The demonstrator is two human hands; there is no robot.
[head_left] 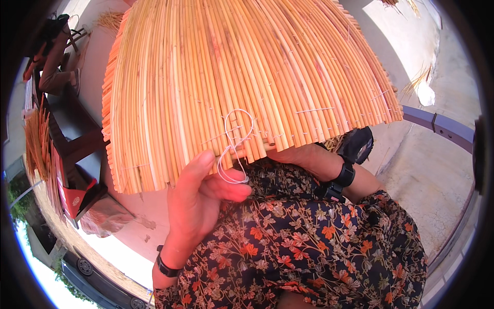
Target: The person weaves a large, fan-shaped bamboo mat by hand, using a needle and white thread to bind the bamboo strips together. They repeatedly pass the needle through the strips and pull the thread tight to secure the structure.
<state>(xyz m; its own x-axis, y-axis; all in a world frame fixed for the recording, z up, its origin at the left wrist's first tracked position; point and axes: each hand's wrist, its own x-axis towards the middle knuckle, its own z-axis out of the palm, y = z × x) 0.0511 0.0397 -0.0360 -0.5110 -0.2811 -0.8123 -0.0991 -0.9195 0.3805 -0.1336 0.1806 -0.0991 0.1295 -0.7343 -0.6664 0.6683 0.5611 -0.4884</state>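
A wide mat of straw-coloured reeds (221, 77) fills the upper middle, its cut ends toward me. Short white stitches cross the reeds near that edge. A thin white thread (252, 123) loops loosely over the edge and hangs down by my fingers. My left hand (203, 185) is closed at the near edge, thumb against the reed ends and fingers curled below. Beside the thread, a short reed piece (252, 151) lies crosswise at the edge. My right hand (296, 154) reaches underneath the mat, so its fingers are hidden.
My lap is covered by dark floral cloth (303, 237). At left are a dark bench-like frame (77, 129), a reed bundle (38, 144) and another person's leg (55, 72). A purple-grey bar (437, 123) runs along the right. Loose straw (419, 80) lies on the floor.
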